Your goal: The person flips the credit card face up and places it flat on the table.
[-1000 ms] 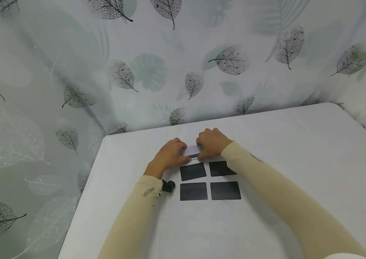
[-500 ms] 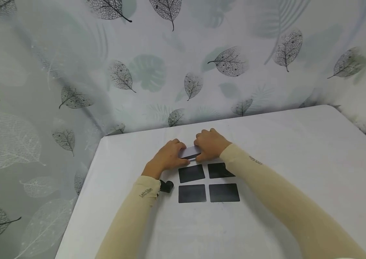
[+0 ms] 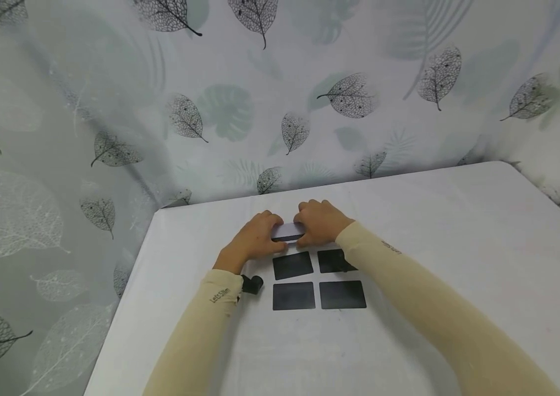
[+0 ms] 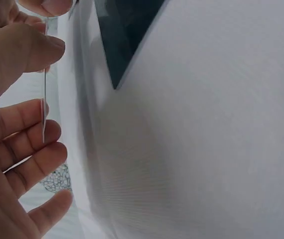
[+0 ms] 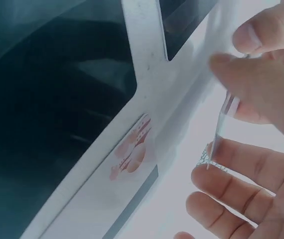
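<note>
A thin pale card with a dark stripe [image 3: 287, 231] is pinched between my two hands near the table's far side. My left hand [image 3: 255, 234] grips its left end between thumb and fingers. The right hand [image 3: 323, 221] pinches the opposite end. Edge-on in the left wrist view, the card [image 4: 45, 94] looks like a narrow line; the right wrist view also shows the held card [image 5: 221, 117] nearly edge-on. Another pale card with a reddish print [image 5: 132, 154] lies on the table below the right hand, hidden in the head view.
Several black rectangular cards lie in two rows nearer me, including a front left card [image 3: 294, 296] and a front right card [image 3: 342, 295]. My right sleeve [image 3: 384, 258] partly covers one. The white table [image 3: 458, 231] meets a leaf-patterned curtain [image 3: 240, 110] behind.
Both hands have shifted very slightly left with the held card, and its tilt has altered a little. The black cards stay in place.
</note>
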`<state>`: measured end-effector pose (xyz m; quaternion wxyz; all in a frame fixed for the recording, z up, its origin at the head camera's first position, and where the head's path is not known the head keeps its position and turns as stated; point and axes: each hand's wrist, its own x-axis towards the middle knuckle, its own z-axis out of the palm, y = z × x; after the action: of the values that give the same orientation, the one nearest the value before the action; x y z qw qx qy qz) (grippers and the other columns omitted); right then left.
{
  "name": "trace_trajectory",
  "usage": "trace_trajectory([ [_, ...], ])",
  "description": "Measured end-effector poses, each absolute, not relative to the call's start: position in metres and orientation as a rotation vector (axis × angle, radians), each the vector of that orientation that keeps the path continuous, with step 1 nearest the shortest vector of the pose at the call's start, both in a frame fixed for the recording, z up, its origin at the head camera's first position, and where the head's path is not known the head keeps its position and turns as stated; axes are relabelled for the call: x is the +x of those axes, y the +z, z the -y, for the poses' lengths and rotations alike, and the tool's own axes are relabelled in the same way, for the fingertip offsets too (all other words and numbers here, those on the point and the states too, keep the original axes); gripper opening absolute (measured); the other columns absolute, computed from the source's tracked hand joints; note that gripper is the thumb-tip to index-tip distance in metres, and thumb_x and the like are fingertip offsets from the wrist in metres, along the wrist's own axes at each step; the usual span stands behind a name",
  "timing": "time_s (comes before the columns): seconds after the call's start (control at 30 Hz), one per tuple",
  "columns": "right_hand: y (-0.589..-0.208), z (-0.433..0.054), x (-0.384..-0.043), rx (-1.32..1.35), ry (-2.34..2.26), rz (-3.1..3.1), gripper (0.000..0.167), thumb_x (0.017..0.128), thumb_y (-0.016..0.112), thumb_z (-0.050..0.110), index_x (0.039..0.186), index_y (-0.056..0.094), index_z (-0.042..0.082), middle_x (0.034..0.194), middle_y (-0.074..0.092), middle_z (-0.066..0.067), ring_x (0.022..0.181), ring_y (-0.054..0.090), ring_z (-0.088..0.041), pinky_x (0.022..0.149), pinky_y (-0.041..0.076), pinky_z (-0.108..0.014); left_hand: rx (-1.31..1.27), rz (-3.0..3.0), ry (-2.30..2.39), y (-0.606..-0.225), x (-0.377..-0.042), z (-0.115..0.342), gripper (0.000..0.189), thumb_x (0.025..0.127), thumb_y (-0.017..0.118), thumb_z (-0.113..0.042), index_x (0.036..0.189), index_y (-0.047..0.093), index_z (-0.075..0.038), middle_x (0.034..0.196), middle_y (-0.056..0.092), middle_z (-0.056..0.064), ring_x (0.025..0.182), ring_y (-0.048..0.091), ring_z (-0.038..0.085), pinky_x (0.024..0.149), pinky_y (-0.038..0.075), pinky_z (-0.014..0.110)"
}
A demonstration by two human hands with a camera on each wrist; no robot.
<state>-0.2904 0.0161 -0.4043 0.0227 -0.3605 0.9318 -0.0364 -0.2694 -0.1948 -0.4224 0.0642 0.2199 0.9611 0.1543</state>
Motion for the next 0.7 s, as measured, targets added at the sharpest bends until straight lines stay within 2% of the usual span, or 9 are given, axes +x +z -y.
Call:
trace_trajectory([
  [0.23,-0.407,-0.018,-0.292,-1.076,-0.212,-2.872,0.053,0.080,0.085,0.048,0.118,0.078,0.012,0.104,0.069,-0.004,0.094,0.062,-0.024,0.085,0.054,-0.050,0.677,-2.904,0.492,-0.418,-0.270,0.194,0.053,0.085,0.077,-0.029,0.130,0.062,-0.005,0.130,0.059,0.009,0.119,0.054,0.024,0.106,0.046,0.041],
  [0.47,-0.410,-0.021,-0.290,-1.003,-0.312,-2.855,0.058,0.082,0.084,0.046,0.129,0.074,0.013,0.111,0.072,-0.003,0.101,0.062,-0.023,0.094,0.051,-0.050,0.664,-2.869,0.577,-0.416,-0.271,0.195,0.055,0.084,0.075,-0.028,0.131,0.060,-0.005,0.132,0.059,0.010,0.121,0.054,0.025,0.109,0.045,0.041],
  [0.7,-0.412,-0.023,-0.293,-1.025,-0.369,-2.833,0.054,0.081,0.085,0.045,0.125,0.075,0.015,0.105,0.068,-0.002,0.094,0.060,-0.021,0.086,0.053,-0.047,0.674,-2.829,0.691,-0.409,-0.271,0.194,0.053,0.082,0.076,-0.023,0.128,0.060,-0.003,0.124,0.061,0.011,0.109,0.056,0.025,0.100,0.049,0.040],
])
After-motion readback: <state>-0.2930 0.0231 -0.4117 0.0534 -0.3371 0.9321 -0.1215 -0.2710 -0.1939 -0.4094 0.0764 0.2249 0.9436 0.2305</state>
